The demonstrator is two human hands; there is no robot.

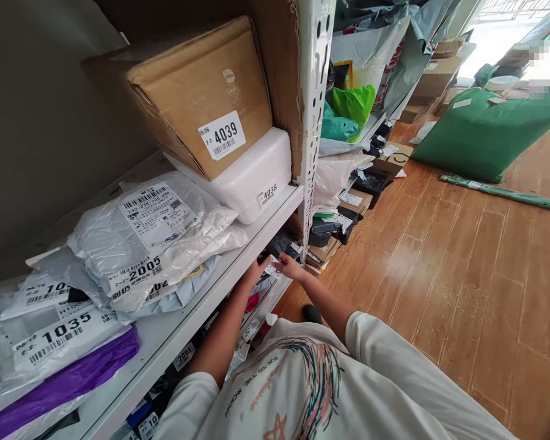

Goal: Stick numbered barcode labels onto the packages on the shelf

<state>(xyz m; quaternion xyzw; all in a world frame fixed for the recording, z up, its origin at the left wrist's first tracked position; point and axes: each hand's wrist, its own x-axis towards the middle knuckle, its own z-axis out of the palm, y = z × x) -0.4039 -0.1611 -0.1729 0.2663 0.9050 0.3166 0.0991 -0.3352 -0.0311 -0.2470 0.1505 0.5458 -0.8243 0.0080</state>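
Low at the lower shelf, just under the edge of the upper one, my left hand (255,269) and my right hand (289,267) are close together. Between them is a black parcel (274,247) bearing a white printed label (271,267). The fingers of my right hand are closed at the label's right side. My left hand grips the parcel from the other side, its fingers partly hidden. Above, on the upper shelf, a brown carton (183,91) labelled 4039 rests on a white wrapped box (261,177) labelled 4038.
Plastic mailers (132,226) and a purple parcel (68,379) are piled on the upper shelf's left. A perforated white post (315,91) rises beside my hands. More parcels line the shelving beyond. A large green sack (490,131) stands on the wooden floor (440,293).
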